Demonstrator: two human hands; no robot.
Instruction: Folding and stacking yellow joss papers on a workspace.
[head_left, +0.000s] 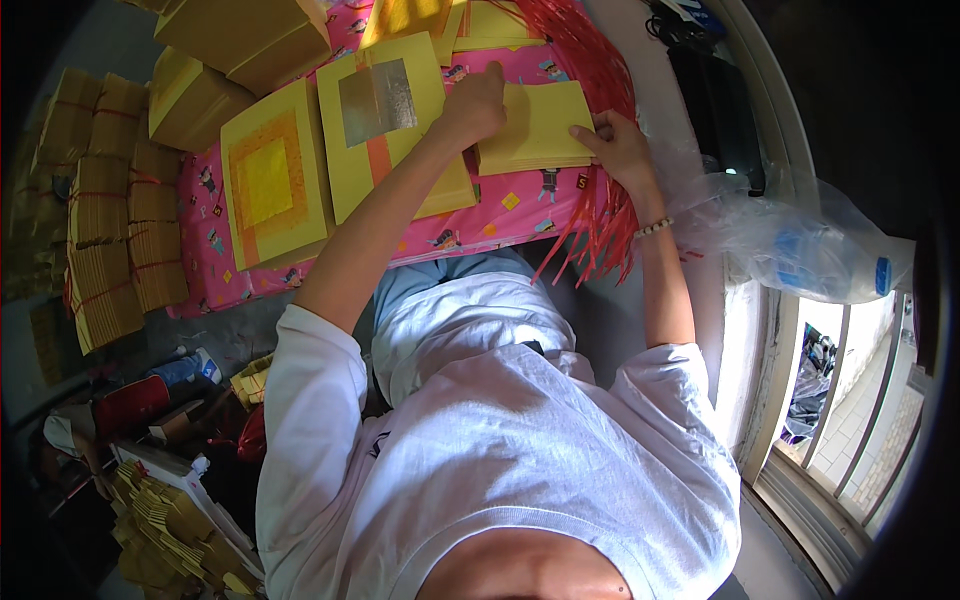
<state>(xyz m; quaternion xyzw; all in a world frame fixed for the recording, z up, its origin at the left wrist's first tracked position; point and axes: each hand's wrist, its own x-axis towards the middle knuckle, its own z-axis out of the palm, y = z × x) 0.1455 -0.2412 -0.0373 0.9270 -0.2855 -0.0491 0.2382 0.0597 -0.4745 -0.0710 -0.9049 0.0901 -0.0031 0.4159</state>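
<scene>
A short stack of plain yellow paper (540,122) lies at the far right of the pink patterned cloth. My right hand (618,152) grips its right edge, thumb on top and the other fingers partly hidden. At the left edge of the same stack is my left hand (478,104), back upward, one finger stretched out along the edge and the rest hard to make out. Left of it lies a yellow paper stack with a silver square and an orange band (378,102). Beside that is another stack with a bright yellow square in an orange frame (268,185).
Red plastic strips (600,225) hang over the cloth's (425,240) right edge. Bulky yellow stacks (245,40) stand at the far left, near tied brown-yellow bundles (100,215). A clear plastic bag with a bottle (825,255) is by the barred window at right.
</scene>
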